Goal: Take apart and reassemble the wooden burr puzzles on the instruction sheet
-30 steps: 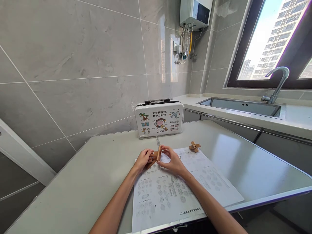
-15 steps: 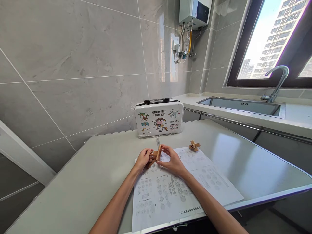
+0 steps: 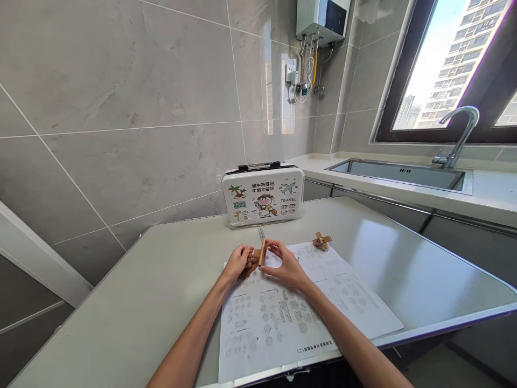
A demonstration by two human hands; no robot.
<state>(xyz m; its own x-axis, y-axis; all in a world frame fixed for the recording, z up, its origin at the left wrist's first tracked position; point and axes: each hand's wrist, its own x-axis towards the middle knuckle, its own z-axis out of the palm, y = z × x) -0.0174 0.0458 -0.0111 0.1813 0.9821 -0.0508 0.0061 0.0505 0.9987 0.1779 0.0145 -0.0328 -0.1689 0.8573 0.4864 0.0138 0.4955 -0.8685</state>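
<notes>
Both hands meet over the far edge of a printed instruction sheet (image 3: 283, 318) on the grey table (image 3: 141, 302). My left hand (image 3: 237, 263) is closed on wooden puzzle pieces (image 3: 255, 254) held between the hands. My right hand (image 3: 286, 264) pinches an upright wooden bar (image 3: 263, 251) of the same puzzle against those pieces. An assembled wooden cross puzzle (image 3: 321, 241) lies on the sheet's far right corner, apart from both hands.
A white cartoon-printed case (image 3: 262, 195) stands against the tiled wall behind the hands. A counter with a steel sink (image 3: 404, 173) and tap (image 3: 458, 134) runs along the right under a window. A water heater (image 3: 321, 19) hangs on the wall.
The hands hold the same pose on the wooden pieces. Only the view has shifted slightly.
</notes>
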